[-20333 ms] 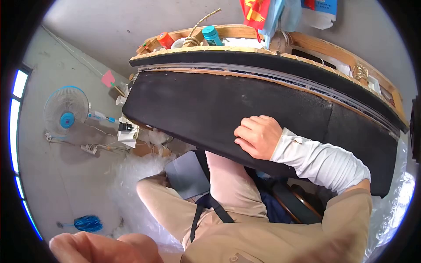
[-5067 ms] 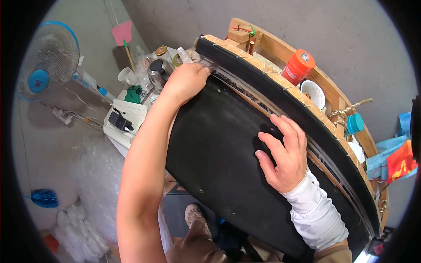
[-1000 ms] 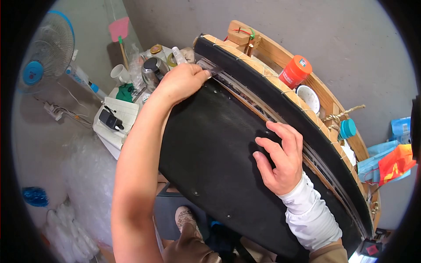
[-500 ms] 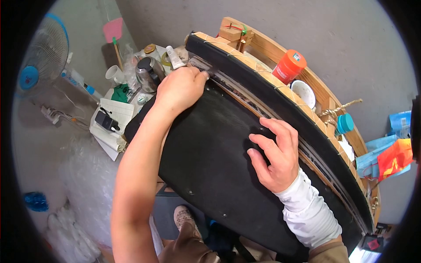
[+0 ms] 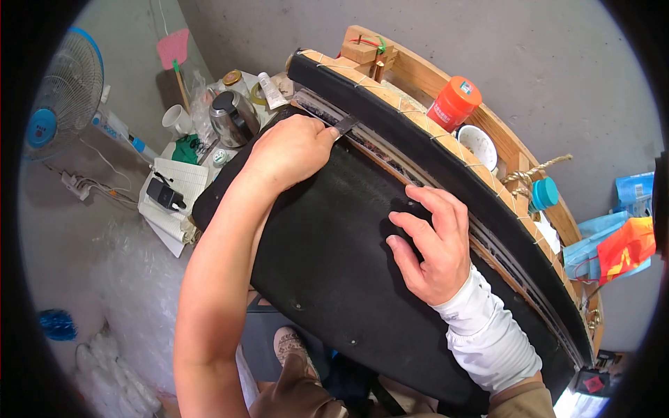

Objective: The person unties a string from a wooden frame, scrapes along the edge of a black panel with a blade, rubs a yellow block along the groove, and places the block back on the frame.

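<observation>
My left hand [image 5: 294,150] is closed around a small dark flat piece [image 5: 346,125], perhaps a blade or scraper; most of it is hidden in my fingers. Its tip rests at the long narrow slotted strip [image 5: 390,157], where pale and dark bits lie along a wooden edge. My right hand [image 5: 437,244], its wrist in a white sleeve, is held over the black-covered board [image 5: 327,230] with its fingers apart and nothing in them. Its index fingertip is close to the strip's edge. Beyond the strip curves a black padded rim [image 5: 418,136] with thread stitched over it.
A wooden frame [image 5: 516,143] behind the rim holds an orange-red jar [image 5: 454,103], a white cup [image 5: 478,148] and a teal-capped bottle [image 5: 545,194]. At left are a steel kettle [image 5: 230,120], a notebook [image 5: 185,177] with a black charger, and a fan [image 5: 63,94].
My left hand has shifted slightly down and turned, so the dark flat piece now shows beyond its fingers. My right hand keeps almost the same pose. The whole view has moved slightly.
</observation>
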Tool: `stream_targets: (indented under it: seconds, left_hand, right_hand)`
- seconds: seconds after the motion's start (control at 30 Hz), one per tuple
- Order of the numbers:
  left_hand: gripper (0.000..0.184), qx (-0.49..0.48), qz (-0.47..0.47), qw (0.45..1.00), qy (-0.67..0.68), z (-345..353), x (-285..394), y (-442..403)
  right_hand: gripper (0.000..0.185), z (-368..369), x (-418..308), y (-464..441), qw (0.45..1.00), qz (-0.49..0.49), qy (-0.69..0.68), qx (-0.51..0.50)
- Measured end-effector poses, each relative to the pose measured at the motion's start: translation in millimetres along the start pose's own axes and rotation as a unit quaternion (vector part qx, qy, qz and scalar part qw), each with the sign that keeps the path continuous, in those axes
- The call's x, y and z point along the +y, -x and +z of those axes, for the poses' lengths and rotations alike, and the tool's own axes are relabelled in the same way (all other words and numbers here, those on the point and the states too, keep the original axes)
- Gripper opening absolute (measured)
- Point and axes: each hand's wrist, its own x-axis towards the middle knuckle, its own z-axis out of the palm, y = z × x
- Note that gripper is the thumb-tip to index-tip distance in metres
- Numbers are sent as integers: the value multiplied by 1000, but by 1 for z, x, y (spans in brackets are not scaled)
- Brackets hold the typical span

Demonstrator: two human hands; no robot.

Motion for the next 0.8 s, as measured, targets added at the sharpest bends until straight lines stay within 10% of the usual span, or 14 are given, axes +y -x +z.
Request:
stream_targets:
  seconds: [0.5,0.8]
  left_hand:
    - [36,-79,-24,983,163,-1,3,37]
    - [9,-59,37,958,279,56,50,121]
  right_hand:
    - [30,0,1,0,1000,-2,-14,24]
    - [10,-3,-14,10,942,143,-302,-27]
